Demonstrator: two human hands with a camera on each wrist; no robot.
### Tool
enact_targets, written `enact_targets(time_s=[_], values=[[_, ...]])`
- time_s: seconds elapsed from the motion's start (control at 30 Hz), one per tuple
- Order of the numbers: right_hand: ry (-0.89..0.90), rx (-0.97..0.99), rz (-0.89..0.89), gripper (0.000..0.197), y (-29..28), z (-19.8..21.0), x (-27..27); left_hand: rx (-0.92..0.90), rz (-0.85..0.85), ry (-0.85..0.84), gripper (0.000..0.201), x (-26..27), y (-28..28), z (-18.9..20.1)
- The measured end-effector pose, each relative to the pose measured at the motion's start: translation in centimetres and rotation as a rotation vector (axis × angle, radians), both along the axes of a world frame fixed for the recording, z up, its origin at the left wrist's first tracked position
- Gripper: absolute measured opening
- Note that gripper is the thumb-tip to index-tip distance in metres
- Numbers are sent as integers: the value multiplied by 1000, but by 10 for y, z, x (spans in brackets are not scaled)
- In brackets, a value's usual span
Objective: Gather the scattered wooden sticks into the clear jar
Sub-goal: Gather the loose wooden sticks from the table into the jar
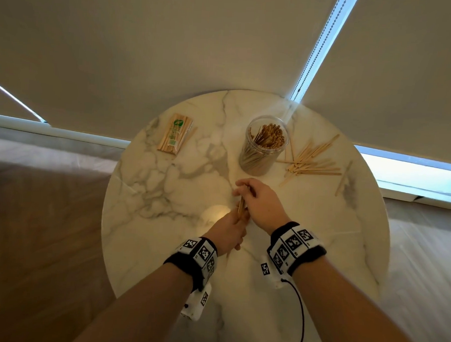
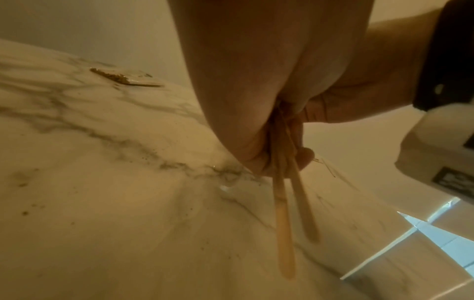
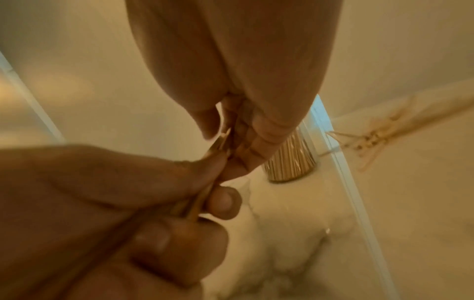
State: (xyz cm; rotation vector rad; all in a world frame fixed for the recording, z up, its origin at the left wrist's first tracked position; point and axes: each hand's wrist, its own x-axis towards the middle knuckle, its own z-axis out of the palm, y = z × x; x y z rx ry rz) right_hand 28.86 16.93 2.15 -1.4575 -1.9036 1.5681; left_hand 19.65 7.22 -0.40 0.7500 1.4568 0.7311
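Head view showed the left hand clenched round a small bundle of sticks, the right hand pinching their tops, probably to square them. Beyond stood the clear jar; loose sticks lay just beside it.

- Right hand at top, fingers curled down onto the upper ends of held sticks.
- Left hand at lower left, gripping the same sticks.
- Jar behind, packed with sticks.
- Loose sticks on marble table, right of jar.
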Motion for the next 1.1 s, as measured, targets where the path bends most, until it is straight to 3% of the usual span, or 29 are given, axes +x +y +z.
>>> enact_targets(time_s=[0.17, 0.27, 0.43, 0.53, 0.57, 0.63, 0.7, 0.77, 0.87, 0.93, 1.1], values=[[-71, 29, 119, 15, 6, 11, 6, -17, 58, -136, 23, 5, 1, 2], [-123, 60, 137, 33, 4, 14, 9, -3, 148, -152, 21, 5, 5, 1], [-109, 70, 73, 65, -20, 10, 18, 125, 140, 161, 40, -10, 10, -3], [-155, 162, 16, 58, -29, 5, 27, 145, 190, 241, 33, -16, 15, -1], [-220, 199, 78, 45, -30, 4, 31, 153, 225, 239, 32, -16, 17, 3], [-379, 193, 391, 25, -37, 4, 35, 164, 351, 178, 28, -17, 24, 13], [-529, 53, 717, 25, -50, 5, 35, 177, 488, 62, 24, -18, 34, 24], [-617, 26, 896, 27, -60, 7, 28, 184, 573, -43, 22, -17, 41, 32], [-637, 275, 901, 33, -57, 11, 16, 137, 556, -185, 22, -5, 41, 38], [-625, 413, 851, 35, -50, 9, 11, 102, 518, -184, 26, 2, 38, 40], [-584, 437, 822, 36, -41, 4, 13, 147, 548, -172, 26, -7, 42, 43]])
